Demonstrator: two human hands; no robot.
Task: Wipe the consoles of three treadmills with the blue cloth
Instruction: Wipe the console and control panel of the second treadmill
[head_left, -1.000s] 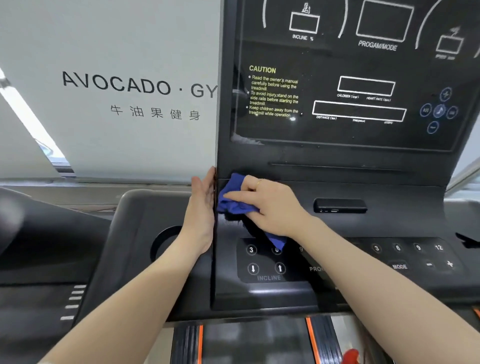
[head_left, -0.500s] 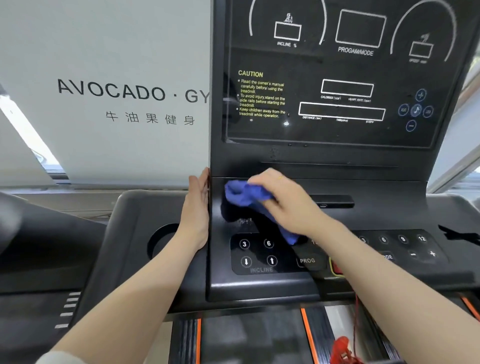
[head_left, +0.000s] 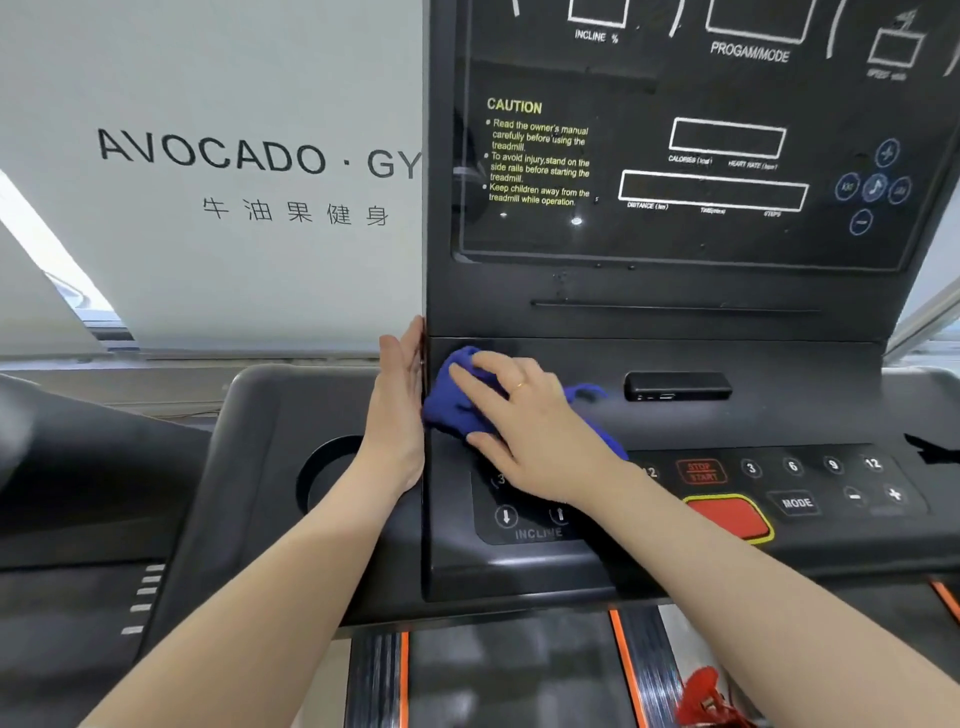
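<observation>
The treadmill console fills more of the view than half a second ago, its display cropped higher. The left hand stays flat against the console's left edge, fingers straight. The right hand has slid left, its spread fingers pressing the blue cloth onto the panel above the INCLINE buttons, the cloth now just beside the left hand. The red button is now uncovered.

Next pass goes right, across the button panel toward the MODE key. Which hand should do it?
Right. The right hand already presses the blue cloth flat on the console, just above the buttons. The left hand rests flat against the console's left edge, holding nothing.
</observation>
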